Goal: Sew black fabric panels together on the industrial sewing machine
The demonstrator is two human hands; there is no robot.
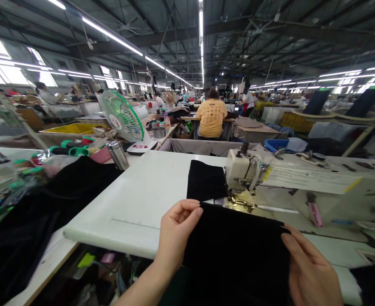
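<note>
A piece of black fabric [235, 242] lies over the near edge of the white sewing table [142, 199], just in front of the sewing machine [243, 172]. My left hand [177, 231] pinches its upper left corner between thumb and fingers. At the fabric's right edge, my right hand [308, 267] grips it with the fingers laid on top. A second black piece [204, 180] lies flat behind the machine's needle area, to its left.
A heap of black cloth [47, 199] covers the left side. A steel flask [117, 155], a green table fan [122, 117] and green-ended spools [71, 149] stand beyond it. A person in a yellow shirt [211, 119] sits ahead, back turned. Pink snips [314, 212] lie right of the machine.
</note>
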